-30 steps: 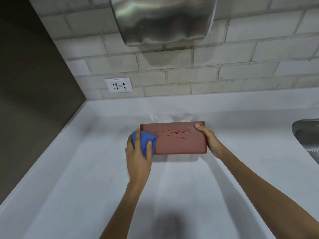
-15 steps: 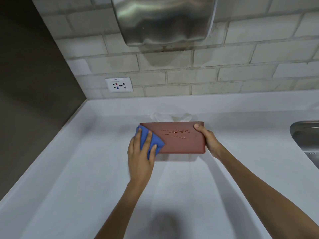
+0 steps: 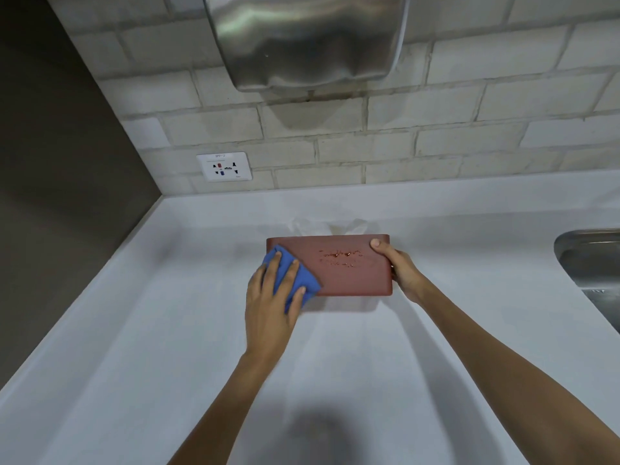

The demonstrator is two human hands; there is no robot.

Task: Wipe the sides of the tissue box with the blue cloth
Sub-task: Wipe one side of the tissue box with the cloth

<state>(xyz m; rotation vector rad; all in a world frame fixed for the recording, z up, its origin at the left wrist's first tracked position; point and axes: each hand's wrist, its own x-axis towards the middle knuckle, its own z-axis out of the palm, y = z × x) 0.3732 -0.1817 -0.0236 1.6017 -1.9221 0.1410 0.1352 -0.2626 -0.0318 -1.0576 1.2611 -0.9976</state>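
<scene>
A reddish-brown tissue box [image 3: 349, 276] stands on the white counter [image 3: 369, 380], its long front side facing me, with white tissue [image 3: 332, 226] sticking up behind its top edge. My left hand [image 3: 271, 307] presses a folded blue cloth [image 3: 295, 283] flat against the left part of that front side, fingers spread over the cloth. My right hand [image 3: 399, 266] grips the box's right end, thumb on the front near the top corner. Faint glossy lettering shows in the middle of the front.
A steel hand dryer [image 3: 305, 41] hangs on the tiled wall above the box. A white wall socket [image 3: 224, 166] sits at the back left. A steel sink [image 3: 593, 263] lies at the right edge. A dark wall [image 3: 60, 182] bounds the counter's left.
My left hand has carried the blue cloth from the box's left end onto its front side, sliding a little to the right. My right hand has kept hold of the right end.
</scene>
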